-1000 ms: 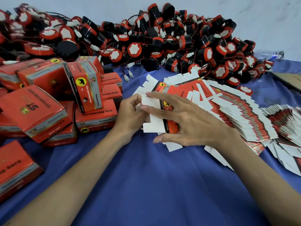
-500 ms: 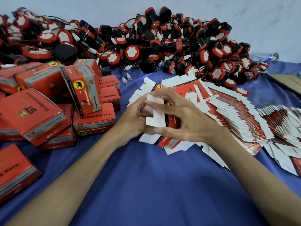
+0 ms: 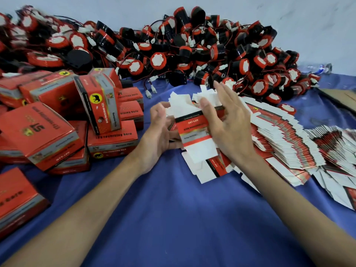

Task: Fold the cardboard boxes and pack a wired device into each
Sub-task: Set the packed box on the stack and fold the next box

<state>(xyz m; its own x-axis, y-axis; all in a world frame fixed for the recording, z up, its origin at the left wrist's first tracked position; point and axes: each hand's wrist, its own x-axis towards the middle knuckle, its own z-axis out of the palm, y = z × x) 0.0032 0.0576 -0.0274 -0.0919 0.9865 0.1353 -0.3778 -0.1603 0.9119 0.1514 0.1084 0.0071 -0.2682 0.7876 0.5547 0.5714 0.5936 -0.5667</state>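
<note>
Flat box blank (image 3: 194, 132) is now lifted off the blank stack (image 3: 279, 135) and held at frame centre. Left hand (image 3: 161, 130) is curled on its left edge. Right hand (image 3: 229, 124), closed over it half a second ago, is spread wide, thumb on the top edge. Erecting is judged started. Wired horn pile (image 3: 192, 45), upper frame, is untouched.

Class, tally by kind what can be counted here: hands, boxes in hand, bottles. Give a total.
hands, left hand and right hand: 2
box in hand: 1
bottle: 1
total: 4
devices: too many to count
</note>
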